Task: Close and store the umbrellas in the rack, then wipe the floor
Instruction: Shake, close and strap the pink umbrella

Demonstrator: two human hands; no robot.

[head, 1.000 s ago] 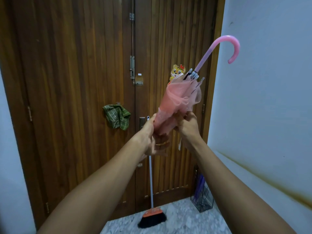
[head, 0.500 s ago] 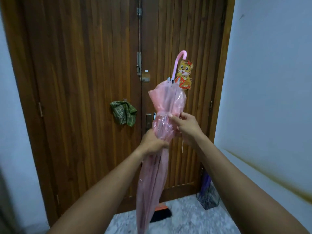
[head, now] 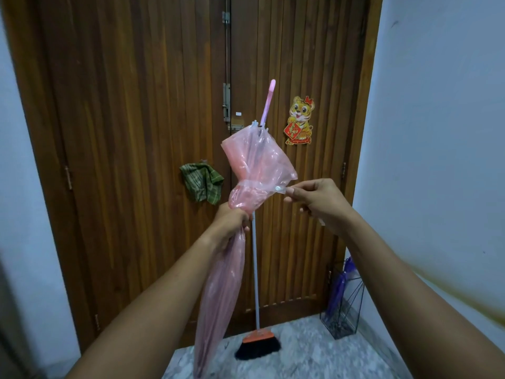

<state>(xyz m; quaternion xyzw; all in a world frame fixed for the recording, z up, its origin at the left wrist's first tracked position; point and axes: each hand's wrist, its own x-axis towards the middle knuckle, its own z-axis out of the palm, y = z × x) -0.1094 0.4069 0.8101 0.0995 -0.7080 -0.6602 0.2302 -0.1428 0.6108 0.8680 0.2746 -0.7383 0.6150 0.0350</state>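
1. The pink umbrella [head: 246,170] is held upright in front of the wooden door [head: 136,132]. It is folded, with the handle end up and the tip hanging towards the floor [head: 314,356].
2. The left hand [head: 231,222] grips the gathered canopy near its middle, fingers [head: 246,229] clamped round it.
3. The right hand [head: 322,203] pinches the umbrella's closing strap [head: 276,188] between thumb and forefinger, drawn out to the right of the canopy.
4. The wire rack [head: 338,326] stands on the floor in the right corner, with a purple umbrella [head: 341,288] upright inside it.
5. A broom [head: 258,346] leans against the door, and a green cloth [head: 202,184] hangs on it.
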